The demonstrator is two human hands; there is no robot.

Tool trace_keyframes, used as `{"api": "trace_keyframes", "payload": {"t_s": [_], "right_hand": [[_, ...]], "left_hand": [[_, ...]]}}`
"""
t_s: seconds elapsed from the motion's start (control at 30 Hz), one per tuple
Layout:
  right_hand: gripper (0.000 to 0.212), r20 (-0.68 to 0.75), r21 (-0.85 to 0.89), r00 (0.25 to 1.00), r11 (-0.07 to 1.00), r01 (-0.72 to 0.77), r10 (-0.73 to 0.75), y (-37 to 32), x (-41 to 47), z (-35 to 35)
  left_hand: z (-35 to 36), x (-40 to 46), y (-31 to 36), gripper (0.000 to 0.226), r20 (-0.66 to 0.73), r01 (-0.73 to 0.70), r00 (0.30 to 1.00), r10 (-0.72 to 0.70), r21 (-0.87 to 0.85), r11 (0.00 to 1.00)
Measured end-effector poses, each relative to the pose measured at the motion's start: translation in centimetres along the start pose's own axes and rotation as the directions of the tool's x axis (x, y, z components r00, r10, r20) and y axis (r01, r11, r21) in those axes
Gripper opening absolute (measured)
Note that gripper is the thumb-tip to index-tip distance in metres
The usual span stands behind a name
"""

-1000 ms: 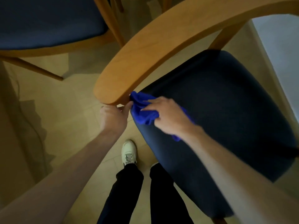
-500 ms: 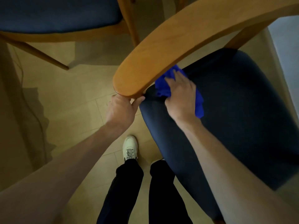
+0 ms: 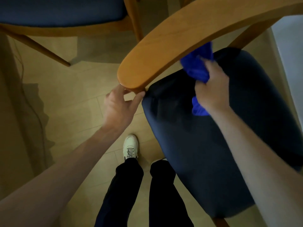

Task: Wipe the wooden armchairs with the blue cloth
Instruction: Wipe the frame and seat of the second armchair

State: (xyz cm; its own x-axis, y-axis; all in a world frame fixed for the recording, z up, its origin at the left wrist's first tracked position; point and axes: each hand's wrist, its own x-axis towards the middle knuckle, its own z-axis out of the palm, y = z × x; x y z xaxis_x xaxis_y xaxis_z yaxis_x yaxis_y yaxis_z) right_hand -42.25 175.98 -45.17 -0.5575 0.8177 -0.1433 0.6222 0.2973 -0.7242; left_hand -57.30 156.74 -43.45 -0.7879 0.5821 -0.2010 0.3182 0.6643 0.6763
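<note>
The blue cloth has travelled up along the underside of the wooden armrest since a moment ago, moving away from the rounded front tip toward the back of the chair, and the right hand has gone with it. Seen from the head camera, that hand's grip is clenched around the bunched cloth, which presses against the lower inner edge of the armrest, above the dark blue seat cushion; a loose tail of the cloth hangs out below the wrist over the cushion. The left hand steadies the armchair at the armrest's front end, thumb and fingers curled around the wood just beneath the tip, where the armrest meets its support. The armrest curves from the centre of the view to the upper right corner. A second armchair, with a matching blue seat and pale wooden frame and legs, stands well apart at upper left. Below, the person's dark trousers and one white shoe stand on the light tiled floor, just beside the cushion's front edge. A pale wall runs along the right side.
</note>
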Motion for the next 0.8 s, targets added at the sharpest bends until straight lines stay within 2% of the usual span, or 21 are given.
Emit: {"api": "trace_keyframes", "payload": {"t_s": [0.1, 0.17, 0.3, 0.37, 0.5, 0.6, 0.7, 0.77, 0.8], "right_hand": [[0.057, 0.064, -0.332, 0.994, 0.942, -0.058, 0.084, -0.6, 2.5, 2.3], [0.058, 0.140, -0.468, 0.990, 0.883, 0.038, 0.032, -1.7, 0.4, 5.0], [0.067, 0.285, -0.392, 0.950, 0.889, 0.237, -0.128, -2.4, -6.2, 7.6], [0.070, 0.388, -0.354, 0.899, 0.868, 0.348, -0.202, -1.9, -9.2, 7.4], [0.064, 0.664, -0.210, 0.687, 0.809, 0.550, -0.295, -0.7, -11.8, 5.2], [0.064, 0.801, -0.127, 0.518, 0.762, 0.635, -0.299, 0.0, -10.6, 3.0], [0.061, 0.797, -0.080, 0.423, 0.619, 0.782, -0.431, -1.0, -8.3, 2.3], [0.060, 0.755, -0.130, 0.407, 0.492, 0.861, -0.514, -2.3, -6.3, 3.3], [0.062, 0.751, -0.171, 0.419, 0.462, 0.870, -0.511, -2.9, -5.2, 4.0]], "left_hand": [[-0.7, -0.2, 0.8, 0.020, -0.053, -0.092, 0.995, 0.089, -0.055, 0.994], [-0.6, 0.0, 0.7, 0.022, -0.052, -0.104, 0.993, 0.102, -0.051, 0.993], [0.0, -0.3, 0.3, 0.030, -0.040, -0.112, 0.993, 0.110, -0.036, 0.993], [0.2, -0.3, 0.0, 0.029, -0.024, -0.106, 0.994, 0.105, -0.048, 0.993], [-0.2, 0.3, -0.7, 0.029, -0.010, -0.105, 0.994, 0.105, -0.025, 0.994], [-0.6, 1.1, -0.9, 0.028, 0.034, -0.100, 0.994, 0.100, -0.012, 0.995], [-1.1, 1.5, -0.8, 0.025, 0.088, -0.092, 0.992, 0.094, -0.028, 0.995], [-1.4, 1.8, -0.7, 0.022, 0.112, -0.092, 0.989, 0.094, -0.022, 0.995], [-1.5, 2.0, -0.6, 0.021, 0.124, -0.093, 0.988, 0.092, -0.002, 0.996]]}}
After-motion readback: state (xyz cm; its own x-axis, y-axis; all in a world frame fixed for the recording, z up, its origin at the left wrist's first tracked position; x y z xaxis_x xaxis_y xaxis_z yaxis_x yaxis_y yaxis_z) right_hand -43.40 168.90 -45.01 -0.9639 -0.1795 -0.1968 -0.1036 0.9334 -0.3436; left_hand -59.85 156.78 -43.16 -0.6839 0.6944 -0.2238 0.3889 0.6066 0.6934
